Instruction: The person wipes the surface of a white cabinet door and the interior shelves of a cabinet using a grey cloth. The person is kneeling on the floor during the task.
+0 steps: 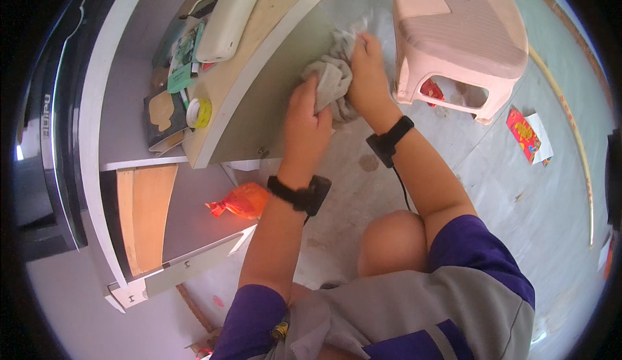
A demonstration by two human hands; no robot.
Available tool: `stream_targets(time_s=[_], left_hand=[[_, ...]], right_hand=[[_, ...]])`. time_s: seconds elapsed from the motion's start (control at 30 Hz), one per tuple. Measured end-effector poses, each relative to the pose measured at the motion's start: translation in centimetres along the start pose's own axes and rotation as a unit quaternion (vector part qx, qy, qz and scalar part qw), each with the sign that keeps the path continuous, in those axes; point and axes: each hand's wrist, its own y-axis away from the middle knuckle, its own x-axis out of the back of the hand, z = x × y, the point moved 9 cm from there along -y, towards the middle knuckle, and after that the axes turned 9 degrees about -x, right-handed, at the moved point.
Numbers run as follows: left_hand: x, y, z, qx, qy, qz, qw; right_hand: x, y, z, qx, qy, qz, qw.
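Note:
A crumpled grey cloth (pixel 329 81) is bunched between my two hands in front of the curved cabinet drawer front (pixel 262 112). My left hand (pixel 308 122) grips its near side, thumb and fingers pressed into the folds. On the far side, my right hand (pixel 367 76) is closed around another part of it; the cloth's far end is blurred. Each wrist wears a black strap with a small box. Whether the cloth touches the drawer front I cannot tell.
A pink plastic stool (pixel 461 30) stands at the upper right, near a red paper packet (pixel 525 134) and a yellowish rod (pixel 566 102). An open shelf holds a white power bank (pixel 232 17), a tape roll (pixel 199 112) and a dark notebook (pixel 163 117). Lower down lies an orange plastic bag (pixel 245 200).

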Motion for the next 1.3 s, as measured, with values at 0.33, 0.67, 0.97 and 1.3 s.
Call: stream_targets(time_s=[0.33, 0.67, 0.97, 1.3], left_hand=[[2.7, 6.3, -0.7, 0.133, 0.064, 0.122, 0.982], [6.5, 9.9, -2.2, 0.171, 0.138, 0.196, 0.956], [2.9, -0.8, 1.7, 0.007, 0.033, 0.059, 0.998], [8.9, 6.2, 1.6, 0.033, -0.002, 0.158, 0.987]], right_hand=[[3.5, -0.7, -4.0, -0.046, -0.09, 0.008, 0.995], [-3.3, 5.7, -13.8, 0.159, -0.073, -0.261, 0.949], [1.7, -1.8, -5.6, 0.052, -0.093, 0.01, 0.994], [-0.9, 2.4, -15.0, 0.172, -0.098, -0.132, 0.971]])
